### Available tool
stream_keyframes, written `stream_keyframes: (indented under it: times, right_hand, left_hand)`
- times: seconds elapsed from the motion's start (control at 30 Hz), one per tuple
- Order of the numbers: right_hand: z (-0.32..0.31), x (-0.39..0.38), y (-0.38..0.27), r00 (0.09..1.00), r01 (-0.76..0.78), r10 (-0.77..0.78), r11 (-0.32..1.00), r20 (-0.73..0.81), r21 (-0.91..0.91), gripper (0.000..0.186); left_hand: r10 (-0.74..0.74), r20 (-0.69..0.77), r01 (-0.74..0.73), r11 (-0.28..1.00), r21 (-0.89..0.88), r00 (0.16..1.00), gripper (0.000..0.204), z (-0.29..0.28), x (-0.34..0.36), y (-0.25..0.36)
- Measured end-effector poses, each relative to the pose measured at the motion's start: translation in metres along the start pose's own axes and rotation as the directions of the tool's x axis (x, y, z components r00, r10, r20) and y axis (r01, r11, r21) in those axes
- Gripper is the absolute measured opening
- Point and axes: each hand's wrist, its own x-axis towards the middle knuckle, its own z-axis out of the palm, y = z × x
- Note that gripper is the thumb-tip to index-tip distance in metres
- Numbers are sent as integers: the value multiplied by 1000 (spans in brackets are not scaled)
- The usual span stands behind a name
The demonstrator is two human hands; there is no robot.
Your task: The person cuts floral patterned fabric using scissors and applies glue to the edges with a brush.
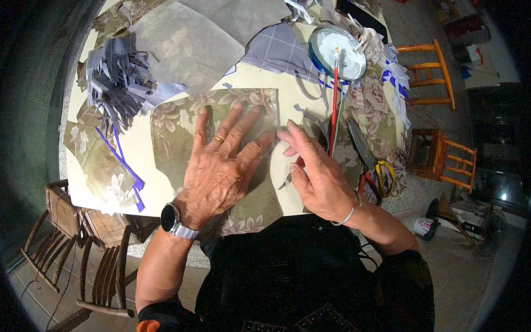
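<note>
Left hand [221,167], fingers spread, pressed flat on olive floral paper sheet [176,131] at the yellow table's [139,158] near edge; right hand [315,176], fingers together, touching its right border

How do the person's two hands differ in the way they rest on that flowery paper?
The left hand lies flat, palm down, fingers spread wide across the floral sheet; the right hand stands more on edge at the sheet's right border, fingers close together. The left hand has a ring and a wristwatch; the right has a thin bracelet. Both touch the sheet and hold no tool.
</note>
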Motion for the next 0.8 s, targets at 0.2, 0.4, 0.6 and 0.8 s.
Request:
stream_keyframes:
  times: [0.2,0.4,0.6,0.8]
  right_hand:
    - [7,3,-2,999,51,-48,977,22,-206,75]
    - [11,3,-2,999,26,-15,945,36,-326,74]
    - [9,6,0,992,122,-123,904,23,-410,65]
    - [2,9,5,990,127,-140,939,-18,-319,62]
  left_hand:
    - [-12,13,12,1000,2,1000,47,1,0,-1]
    - [-3,11,3,1000,-15,1000,51,-1,2,1]
    - [0,39,1,1000,-11,999,55,-4,3,1]
    - [-17,71,16,1000,16,997,57,-4,3,2]
